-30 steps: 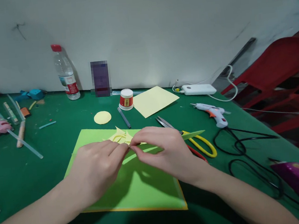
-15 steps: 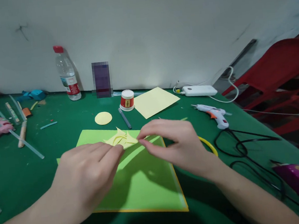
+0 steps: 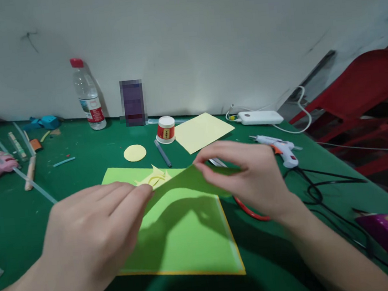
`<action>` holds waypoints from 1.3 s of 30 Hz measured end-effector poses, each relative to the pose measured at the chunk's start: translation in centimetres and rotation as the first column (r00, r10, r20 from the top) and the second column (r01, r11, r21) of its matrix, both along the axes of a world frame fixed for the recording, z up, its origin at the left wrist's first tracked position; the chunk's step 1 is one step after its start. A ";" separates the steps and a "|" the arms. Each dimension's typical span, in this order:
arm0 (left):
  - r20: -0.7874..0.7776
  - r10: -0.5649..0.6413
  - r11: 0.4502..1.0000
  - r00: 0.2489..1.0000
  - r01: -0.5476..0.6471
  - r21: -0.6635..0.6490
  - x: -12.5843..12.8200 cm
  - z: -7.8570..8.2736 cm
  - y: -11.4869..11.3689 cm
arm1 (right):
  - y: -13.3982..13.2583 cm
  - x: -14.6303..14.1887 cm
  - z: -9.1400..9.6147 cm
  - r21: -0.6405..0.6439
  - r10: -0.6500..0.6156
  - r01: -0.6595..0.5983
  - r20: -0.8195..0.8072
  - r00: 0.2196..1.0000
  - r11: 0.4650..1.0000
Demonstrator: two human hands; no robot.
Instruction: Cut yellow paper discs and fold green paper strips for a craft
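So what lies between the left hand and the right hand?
In the head view, green paper spans from the left hand to the right hand; yellow paper pieces show just beyond its raised edge.

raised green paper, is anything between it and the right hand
Nothing visible: the right hand pinches the raised green paper directly by its upper edge. The yellow scraps lie behind it, nearer the left hand.

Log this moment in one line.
left hand: holding green paper piece | right hand: pinching same piece | beneath: green sheet | beyond: yellow scraps
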State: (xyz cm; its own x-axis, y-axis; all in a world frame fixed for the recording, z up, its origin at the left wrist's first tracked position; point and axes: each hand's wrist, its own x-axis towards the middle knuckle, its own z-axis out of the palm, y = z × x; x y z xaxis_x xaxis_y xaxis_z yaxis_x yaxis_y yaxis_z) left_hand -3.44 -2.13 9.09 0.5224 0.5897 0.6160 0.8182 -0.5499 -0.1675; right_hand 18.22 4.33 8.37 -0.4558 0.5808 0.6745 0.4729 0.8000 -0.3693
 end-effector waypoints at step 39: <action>0.052 -0.158 0.987 0.986 0.159 -0.017 1.7 -1.4 1.7 | -2.6 -2.2 -1.8 -0.054 0.045 -0.040 0.095 0.994 0.998</action>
